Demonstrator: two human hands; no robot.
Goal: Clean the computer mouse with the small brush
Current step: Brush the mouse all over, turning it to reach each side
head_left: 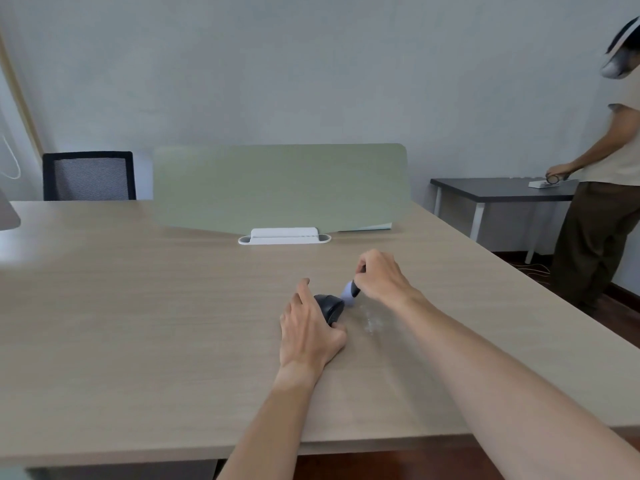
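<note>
My left hand grips the mouse; my right hand pinches the brush at its two o'clock edge. Dust lies at three o'clock, so I judge cleaning midway.

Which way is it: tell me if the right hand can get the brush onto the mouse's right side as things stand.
Probably yes. The right hand grips the brush, its pale bristles already at the mouse's far right edge. The left hand holds the mouse from the left, leaving that side uncovered.
</note>
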